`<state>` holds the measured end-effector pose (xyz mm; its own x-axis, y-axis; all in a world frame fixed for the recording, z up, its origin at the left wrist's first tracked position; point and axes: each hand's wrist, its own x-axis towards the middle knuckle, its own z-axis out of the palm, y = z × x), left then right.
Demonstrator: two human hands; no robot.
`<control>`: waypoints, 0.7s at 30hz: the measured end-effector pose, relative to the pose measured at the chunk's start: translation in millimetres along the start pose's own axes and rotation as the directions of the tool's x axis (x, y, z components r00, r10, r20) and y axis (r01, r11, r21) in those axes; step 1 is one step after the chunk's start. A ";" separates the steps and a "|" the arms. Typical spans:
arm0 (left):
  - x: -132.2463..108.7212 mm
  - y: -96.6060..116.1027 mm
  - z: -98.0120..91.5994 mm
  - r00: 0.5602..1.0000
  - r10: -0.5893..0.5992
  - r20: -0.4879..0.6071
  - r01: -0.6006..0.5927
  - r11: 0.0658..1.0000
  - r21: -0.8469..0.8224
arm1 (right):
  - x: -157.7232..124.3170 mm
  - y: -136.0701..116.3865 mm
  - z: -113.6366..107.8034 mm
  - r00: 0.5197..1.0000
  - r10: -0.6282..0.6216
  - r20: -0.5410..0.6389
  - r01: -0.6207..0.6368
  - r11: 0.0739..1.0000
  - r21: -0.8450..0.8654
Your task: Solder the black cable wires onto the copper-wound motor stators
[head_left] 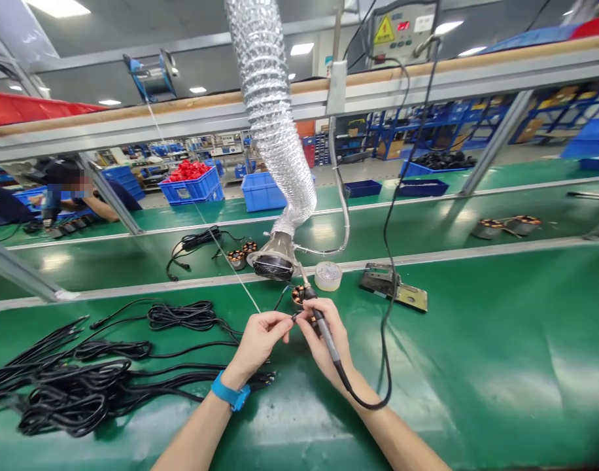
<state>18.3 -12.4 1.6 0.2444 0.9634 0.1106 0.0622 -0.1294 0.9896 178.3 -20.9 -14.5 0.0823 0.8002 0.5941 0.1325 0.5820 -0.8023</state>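
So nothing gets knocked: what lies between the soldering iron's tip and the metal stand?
The head view shows a roll of tape between the soldering iron and the metal stand.

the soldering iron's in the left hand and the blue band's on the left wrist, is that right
Not quite: the head view shows the soldering iron in the right hand. The blue band is on the left wrist, as you say.

Bench (500, 347) R free, cables (86, 379) block L, iron cord (371, 405) by R hand (337, 327)
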 end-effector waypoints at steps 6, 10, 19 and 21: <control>-2.2 -2.6 -3.4 0.994 -0.014 -0.105 0.020 0.998 0.056 | -7.4 -10.0 2.3 0.996 -0.085 0.004 0.084 0.991 -0.103; -4.0 -3.6 -0.1 0.998 -0.030 0.061 0.021 0.990 0.140 | -9.2 -12.0 -1.8 0.971 -0.214 0.110 0.231 0.957 -0.173; -3.9 2.5 11.2 0.985 -0.018 0.174 -0.031 0.960 0.277 | -8.2 -1.4 -11.9 0.966 -0.203 0.159 0.232 0.952 -0.197; -1.8 1.3 9.2 0.985 -0.030 0.172 -0.014 0.968 0.249 | -5.5 1.1 -13.9 0.965 -0.198 0.174 0.234 0.947 -0.222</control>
<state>26.8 -16.5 1.8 0.4055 0.9119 0.0636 0.2980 -0.1976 0.9339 191.7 -26.6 -17.8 -0.1183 0.6818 0.7220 0.3636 0.7063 -0.6074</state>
